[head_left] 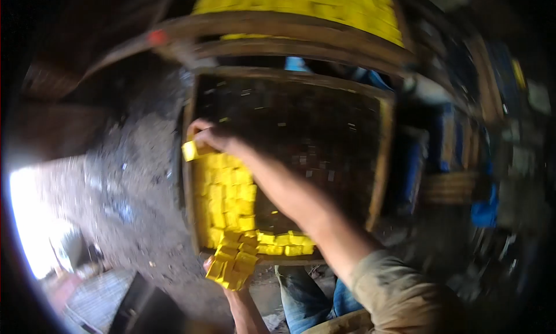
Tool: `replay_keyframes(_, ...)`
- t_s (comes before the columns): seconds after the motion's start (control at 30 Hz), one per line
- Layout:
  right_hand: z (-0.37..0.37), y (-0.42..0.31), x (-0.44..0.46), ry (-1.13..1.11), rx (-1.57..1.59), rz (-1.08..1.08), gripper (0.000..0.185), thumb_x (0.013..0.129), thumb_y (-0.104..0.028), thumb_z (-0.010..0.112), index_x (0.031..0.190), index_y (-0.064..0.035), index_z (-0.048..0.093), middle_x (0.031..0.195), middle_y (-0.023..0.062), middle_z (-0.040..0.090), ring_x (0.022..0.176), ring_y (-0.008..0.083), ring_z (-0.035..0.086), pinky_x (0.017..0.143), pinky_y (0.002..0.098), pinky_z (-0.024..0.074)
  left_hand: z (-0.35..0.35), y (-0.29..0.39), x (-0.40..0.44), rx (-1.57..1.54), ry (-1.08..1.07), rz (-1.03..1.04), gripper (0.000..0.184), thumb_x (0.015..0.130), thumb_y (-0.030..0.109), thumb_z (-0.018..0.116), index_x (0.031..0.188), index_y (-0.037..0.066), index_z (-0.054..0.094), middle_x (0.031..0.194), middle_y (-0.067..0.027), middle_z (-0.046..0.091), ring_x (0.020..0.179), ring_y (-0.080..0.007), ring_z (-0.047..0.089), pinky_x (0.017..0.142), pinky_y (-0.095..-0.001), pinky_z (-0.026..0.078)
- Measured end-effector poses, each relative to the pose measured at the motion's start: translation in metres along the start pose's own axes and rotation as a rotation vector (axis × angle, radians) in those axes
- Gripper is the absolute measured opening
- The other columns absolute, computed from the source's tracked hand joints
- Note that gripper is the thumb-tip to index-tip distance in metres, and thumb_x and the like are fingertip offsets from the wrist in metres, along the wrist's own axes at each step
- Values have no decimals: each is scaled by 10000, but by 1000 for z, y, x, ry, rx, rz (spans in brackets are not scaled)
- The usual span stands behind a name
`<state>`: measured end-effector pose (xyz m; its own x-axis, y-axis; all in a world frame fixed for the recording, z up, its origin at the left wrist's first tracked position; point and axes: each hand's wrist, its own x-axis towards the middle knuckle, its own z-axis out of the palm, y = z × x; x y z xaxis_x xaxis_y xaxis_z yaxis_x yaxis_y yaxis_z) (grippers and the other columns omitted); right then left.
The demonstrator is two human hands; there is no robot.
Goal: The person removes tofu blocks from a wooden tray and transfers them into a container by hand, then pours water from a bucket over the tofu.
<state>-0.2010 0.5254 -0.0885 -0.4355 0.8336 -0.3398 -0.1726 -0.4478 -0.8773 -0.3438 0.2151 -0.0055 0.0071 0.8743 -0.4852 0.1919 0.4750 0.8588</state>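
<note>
My right hand (211,136) reaches across to the left side of a wooden-framed tray (382,154). Its fingers are closed around a small yellow block (190,150) by the frame's left edge. Low in the view, my left hand (237,291) holds up a stack of yellow blocks (233,261) near the tray's front left corner, its fingers mostly hidden beneath them. Inside the tray, rows of yellow blocks (223,189) line the left side, and a shorter row (286,243) runs along the front edge. Motion blur hides what the blocks are made of.
Behind the tray, a wooden beam (289,26) fronts another surface covered with yellow blocks (301,1). Stacked wooden frames with blue parts (452,137) stand at the right. Dirt ground (139,160) lies to the left, with a dark container (150,305) at lower left.
</note>
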Motion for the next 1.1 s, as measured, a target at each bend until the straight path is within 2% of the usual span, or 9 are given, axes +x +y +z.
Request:
replay_keyframes(0.03, -13, 15, 1, -26, 63, -144, 390, 804, -338, 625, 1116, -106, 587, 886, 40, 582, 798, 152, 541, 724, 272, 429, 7, 2, 0, 629, 71, 212, 491, 839, 517, 543, 1031, 81, 665, 977, -77, 686, 910, -265, 652, 873, -427, 468)
replay_keyframes(0.1, -24, 75, 8, 173, -279, -528, 539, 884, -490, 553, 1276, -122, 526, 1157, 81, 601, 1050, 210, 559, 909, 325, 449, 20, 19, 5, 1126, 93, 640, 464, 765, 581, 676, 1017, 194, 716, 1002, 24, 720, 967, -204, 665, 922, -416, 411)
replay_keyframes(0.23, -32, 35, -117, -191, 1161, -233, 689, 935, -467, 492, 1481, -79, 328, 1483, 123, 407, 1303, 294, 433, 1064, 485, 381, 50, 18, -19, 1363, 156, 877, 571, 829, 611, 619, 1209, 186, 647, 1190, -5, 671, 1106, -253, 618, 1014, -493, 372)
replay_keyframes(0.37, -107, 34, -320, -158, 1316, -511, 658, 852, -371, 583, 1414, -70, 418, 1385, 164, 479, 1238, 316, 473, 1014, 499, 427, 84, -45, -52, 871, -40, 319, 750, 805, 650, 616, 1363, 165, 493, 1363, -30, 545, 1214, -260, 534, 1030, -529, 368)
replay_keyframes(0.47, -178, 31, -459, 108, 1259, -554, 677, 770, -308, 641, 1381, -84, 457, 1316, 171, 522, 1179, 326, 501, 958, 473, 477, 168, 0, -63, 707, -102, 145, 822, 786, 660, 606, 1404, 145, 433, 1376, -95, 524, 1214, -328, 519, 993, -536, 420)
replay_keyframes(0.53, -222, 30, -526, 384, 1124, -386, 647, 753, -274, 658, 1348, -94, 481, 1279, 158, 548, 1126, 317, 550, 872, 414, 528, 226, 31, -63, 210, -195, -31, 815, 803, 633, 543, 1371, 61, 425, 1259, -200, 550, 1064, -352, 582, 894, -510, 495)
replay_keyframes(0.63, -263, 70, -574, 834, 1035, -193, 453, 797, -231, 616, 1227, -101, 559, 1183, 126, 619, 1062, 338, 607, 797, 419, 538, 292, 54, -70, -1298, -476, -520, 894, 797, 641, 495, 1343, -59, 390, 1171, -318, 551, 930, -363, 638, 810, -459, 563)
replay_keyframes(0.87, -343, 167, -518, 1188, 1015, 33, 381, 810, -265, 670, 1158, -132, 588, 1081, 19, 616, 998, 205, 590, 849, 422, 512, 377, 85, -95, -1290, -500, -772, 890, 786, 606, 530, 1344, -70, 376, 1211, -305, 538, 954, -373, 633, 832, -445, 557)
replay_keyframes(1.1, -368, 221, -458, 1212, 295, 87, 486, 825, -299, 683, 1244, -97, 541, 1204, 71, 568, 1117, 251, 543, 943, 429, 454, 392, 72, -96, -1259, -470, -843, 861, 785, 568, 557, 1347, -60, 380, 1237, -289, 527, 988, -376, 622, 849, -457, 547)
